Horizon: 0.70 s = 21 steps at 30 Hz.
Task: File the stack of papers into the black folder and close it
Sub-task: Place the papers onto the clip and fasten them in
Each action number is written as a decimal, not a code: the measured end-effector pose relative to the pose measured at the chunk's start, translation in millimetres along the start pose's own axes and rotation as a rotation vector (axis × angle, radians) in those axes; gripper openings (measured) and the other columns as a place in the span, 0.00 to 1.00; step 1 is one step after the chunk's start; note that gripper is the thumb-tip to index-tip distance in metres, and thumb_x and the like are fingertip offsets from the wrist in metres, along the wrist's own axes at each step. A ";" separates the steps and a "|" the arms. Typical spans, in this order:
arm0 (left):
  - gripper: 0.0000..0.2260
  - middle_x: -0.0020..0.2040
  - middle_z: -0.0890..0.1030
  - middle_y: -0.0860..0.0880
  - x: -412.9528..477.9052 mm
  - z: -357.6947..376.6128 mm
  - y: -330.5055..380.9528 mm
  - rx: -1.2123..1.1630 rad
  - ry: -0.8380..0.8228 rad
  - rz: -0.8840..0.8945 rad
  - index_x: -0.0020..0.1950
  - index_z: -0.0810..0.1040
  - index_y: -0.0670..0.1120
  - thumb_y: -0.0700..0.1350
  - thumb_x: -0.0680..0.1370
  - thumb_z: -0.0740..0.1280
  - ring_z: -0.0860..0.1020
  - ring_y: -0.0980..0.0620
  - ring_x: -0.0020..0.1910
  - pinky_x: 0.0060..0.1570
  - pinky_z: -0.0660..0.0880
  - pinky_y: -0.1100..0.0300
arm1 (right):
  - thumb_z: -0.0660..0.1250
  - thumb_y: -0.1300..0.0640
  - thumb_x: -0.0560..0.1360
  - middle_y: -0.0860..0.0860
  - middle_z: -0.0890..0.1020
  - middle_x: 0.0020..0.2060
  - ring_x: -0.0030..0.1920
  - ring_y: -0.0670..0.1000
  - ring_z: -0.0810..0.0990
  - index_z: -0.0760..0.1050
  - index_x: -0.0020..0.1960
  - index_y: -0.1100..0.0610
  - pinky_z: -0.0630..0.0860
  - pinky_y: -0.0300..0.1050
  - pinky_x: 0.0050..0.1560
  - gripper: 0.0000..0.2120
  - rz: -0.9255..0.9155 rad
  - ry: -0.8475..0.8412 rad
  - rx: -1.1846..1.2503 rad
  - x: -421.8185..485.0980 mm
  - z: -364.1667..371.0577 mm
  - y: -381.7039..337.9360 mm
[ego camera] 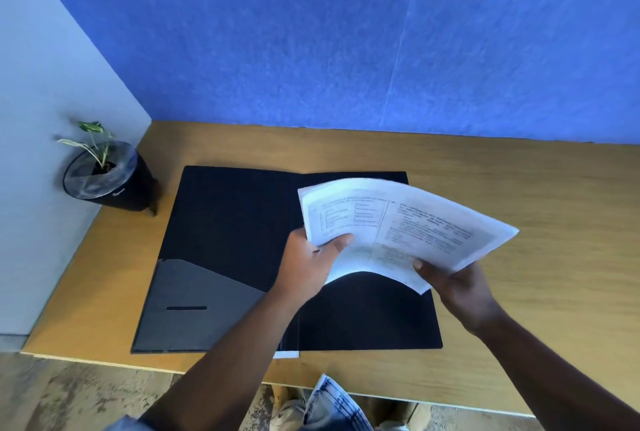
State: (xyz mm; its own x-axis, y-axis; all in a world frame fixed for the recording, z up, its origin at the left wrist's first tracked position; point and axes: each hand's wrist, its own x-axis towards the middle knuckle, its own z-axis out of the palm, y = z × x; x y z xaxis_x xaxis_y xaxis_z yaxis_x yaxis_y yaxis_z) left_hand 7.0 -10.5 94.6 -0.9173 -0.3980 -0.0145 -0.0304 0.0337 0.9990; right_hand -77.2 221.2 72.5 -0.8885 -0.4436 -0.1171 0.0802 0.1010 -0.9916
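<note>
Both hands grip the bowed papers (398, 226) above the open folder (235, 222).
Left hand (308, 264) and right hand (457, 285) are clamped on the near edge; sheets could fan and slip if bent further.

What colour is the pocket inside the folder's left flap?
Grey pocket against the black folder, head view.

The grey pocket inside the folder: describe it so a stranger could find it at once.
On the wooden desk lies an open black folder. Look at its left panel, at the corner nearest the person. The grey pocket sits there, the only lighter patch on the black, with a slanted top edge and a short dark slit.
</note>
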 end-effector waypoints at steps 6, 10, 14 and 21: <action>0.12 0.53 0.86 0.53 17.3 0.5 0.9 -0.043 -0.051 -0.136 0.57 0.84 0.55 0.46 0.74 0.74 0.83 0.52 0.47 0.45 0.79 0.56 | 0.70 0.59 0.77 0.39 0.87 0.38 0.38 0.38 0.84 0.80 0.45 0.48 0.76 0.30 0.33 0.07 0.012 0.140 -0.131 10.7 -6.9 2.5; 0.03 0.45 0.88 0.50 2.3 1.9 -23.7 0.002 0.044 -0.357 0.46 0.84 0.50 0.42 0.75 0.74 0.85 0.46 0.47 0.49 0.83 0.52 | 0.69 0.62 0.77 0.52 0.88 0.43 0.42 0.53 0.87 0.80 0.49 0.55 0.84 0.50 0.39 0.04 0.186 0.156 -0.002 22.3 -12.1 14.8; 0.05 0.41 0.87 0.47 -22.9 -1.8 -54.2 0.143 0.044 -0.551 0.39 0.84 0.49 0.41 0.75 0.74 0.85 0.47 0.44 0.50 0.82 0.47 | 0.70 0.64 0.76 0.51 0.88 0.40 0.36 0.49 0.87 0.80 0.51 0.58 0.83 0.45 0.33 0.04 0.344 0.225 0.017 29.5 -16.5 33.1; 0.02 0.37 0.84 0.48 -29.5 -6.5 -76.3 0.218 0.161 -0.654 0.42 0.85 0.47 0.43 0.73 0.76 0.81 0.50 0.37 0.45 0.82 0.48 | 0.69 0.66 0.77 0.59 0.85 0.48 0.43 0.60 0.84 0.79 0.55 0.60 0.82 0.60 0.50 0.07 0.447 0.211 -0.005 44.0 -3.5 51.3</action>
State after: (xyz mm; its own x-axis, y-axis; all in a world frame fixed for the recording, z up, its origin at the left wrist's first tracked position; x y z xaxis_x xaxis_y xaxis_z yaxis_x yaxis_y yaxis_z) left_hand 39.0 -7.3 19.1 -0.6141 -0.5293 -0.5855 -0.6497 -0.0823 0.7558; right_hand -113.8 210.0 16.6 -0.8396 -0.1658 -0.5173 0.4731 0.2447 -0.8463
